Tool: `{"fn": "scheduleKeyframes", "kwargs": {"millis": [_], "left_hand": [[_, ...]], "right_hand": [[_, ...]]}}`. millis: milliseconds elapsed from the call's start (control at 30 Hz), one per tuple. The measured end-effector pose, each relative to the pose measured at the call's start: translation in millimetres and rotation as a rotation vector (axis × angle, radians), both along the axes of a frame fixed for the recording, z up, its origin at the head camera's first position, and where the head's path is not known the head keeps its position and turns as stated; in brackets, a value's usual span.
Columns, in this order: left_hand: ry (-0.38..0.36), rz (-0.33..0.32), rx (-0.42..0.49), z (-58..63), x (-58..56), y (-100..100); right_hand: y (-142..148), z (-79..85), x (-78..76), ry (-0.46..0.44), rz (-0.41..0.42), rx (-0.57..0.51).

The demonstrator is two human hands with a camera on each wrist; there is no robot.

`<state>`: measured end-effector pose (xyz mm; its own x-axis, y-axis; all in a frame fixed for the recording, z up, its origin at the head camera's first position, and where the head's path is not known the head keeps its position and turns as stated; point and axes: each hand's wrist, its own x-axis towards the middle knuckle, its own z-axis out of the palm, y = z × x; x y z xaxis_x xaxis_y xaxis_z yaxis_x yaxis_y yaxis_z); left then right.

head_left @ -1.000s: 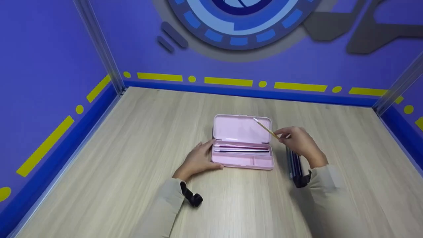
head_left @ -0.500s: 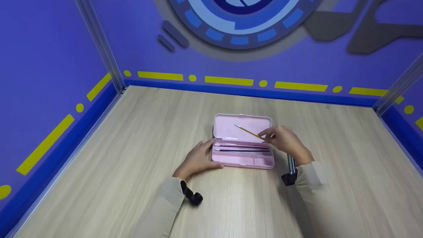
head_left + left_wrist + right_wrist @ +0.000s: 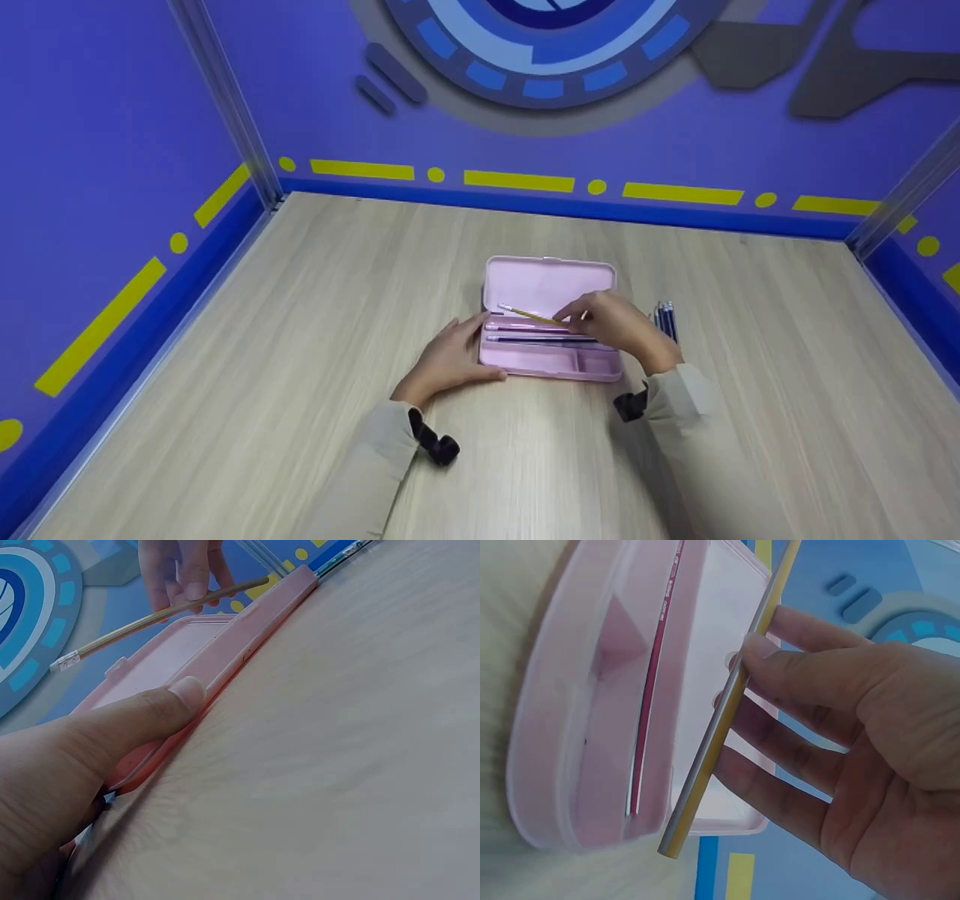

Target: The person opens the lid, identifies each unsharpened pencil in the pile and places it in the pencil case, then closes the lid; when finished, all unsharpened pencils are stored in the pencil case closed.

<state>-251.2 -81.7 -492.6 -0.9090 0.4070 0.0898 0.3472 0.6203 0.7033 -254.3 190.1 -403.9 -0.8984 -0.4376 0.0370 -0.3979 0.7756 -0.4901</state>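
A pink pencil case (image 3: 550, 283) lies open on the wooden table (image 3: 300, 337), lid toward the far wall. In its tray lie a pink pencil (image 3: 525, 328) and a dark pencil (image 3: 536, 339). My right hand (image 3: 611, 324) pinches a yellow pencil (image 3: 529, 316) between thumb and fingers and holds it low over the tray (image 3: 592, 735), nearly level with the tray's length; the yellow pencil (image 3: 724, 712) (image 3: 157, 615) shows clearly in both wrist views. My left hand (image 3: 450, 358) rests against the case's left end, thumb (image 3: 142, 716) on its front edge (image 3: 247, 645).
Several dark blue pencils (image 3: 665, 319) lie on the table just right of the case. Purple walls with a blue and yellow base strip (image 3: 525, 191) enclose the table at the back and both sides. Black wrist straps (image 3: 435, 444) sit on both sleeves.
My right hand has moved left and down with the yellow pencil, from beside the lid's right end to low over the tray, uncovering the blue pencils. The left hand stayed put.
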Motion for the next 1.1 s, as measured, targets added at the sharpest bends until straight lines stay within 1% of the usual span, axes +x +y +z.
{"fn": "scheduleKeyframes", "kwargs": {"millis": [67,200,300,400,567,767,967,1100], "left_hand": [[0.012,-0.009,0.002,0.1,-0.4,-0.3],[0.022,-0.012,-0.001,0.5,-0.5,-0.6],[0.016,-0.005,-0.001,1.1,-0.2,-0.4],[0.006,0.000,-0.003,2.0,0.2,-0.2],[-0.021,0.018,-0.008,1.7,0.8,-0.5],[-0.009,0.010,-0.004,1.0,0.2,-0.7],[-0.011,0.015,-0.009,0.6,0.5,-0.8],[-0.011,0.014,-0.011,0.0,0.6,-0.6]], "right_hand": [[-2.8,-1.0,0.1,-0.011,0.003,-0.003],[-6.9,-4.0,0.3,0.001,0.027,-0.010],[-8.9,-6.1,0.1,0.012,0.040,-0.017],[-10.3,-7.3,-0.5,-0.011,0.032,-0.030],[-10.9,-8.8,-1.8,-0.028,0.044,-0.043],[-10.9,-10.0,-2.6,-0.010,0.056,-0.040],[-8.9,-10.0,0.4,-0.023,0.022,-0.033],[-3.7,-9.8,2.1,-0.003,0.006,-0.022]]}}
